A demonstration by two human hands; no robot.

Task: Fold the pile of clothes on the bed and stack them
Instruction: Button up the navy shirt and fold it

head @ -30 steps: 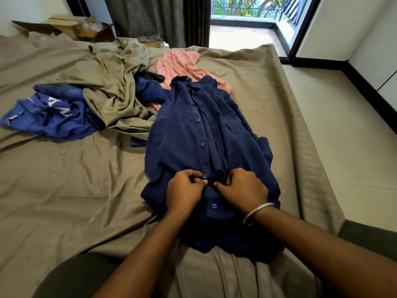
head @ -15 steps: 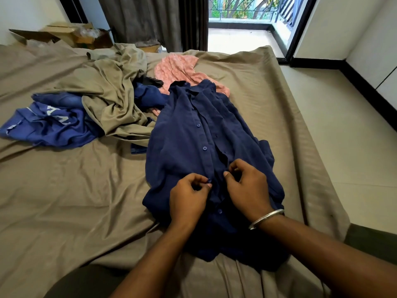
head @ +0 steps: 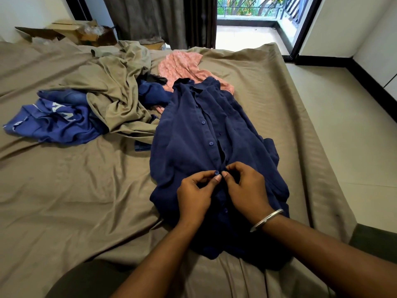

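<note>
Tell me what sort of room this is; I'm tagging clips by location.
Most likely a bedroom at home: a bed strewn with clothes, dark curtains, and a balcony door.

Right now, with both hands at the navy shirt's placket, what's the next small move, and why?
Probably push the button pinched by the left hand through the edge the right hand holds. The navy shirt gapes open just above, and lies flat on the bed, unfolded.

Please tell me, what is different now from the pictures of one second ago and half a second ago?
Both hands moved up the placket of the navy shirt, away from the person, to the next button. The left hand now pinches this button; the right hand pinches the cloth edge beside it. The shirt and the clothes pile stayed as they were.
</note>
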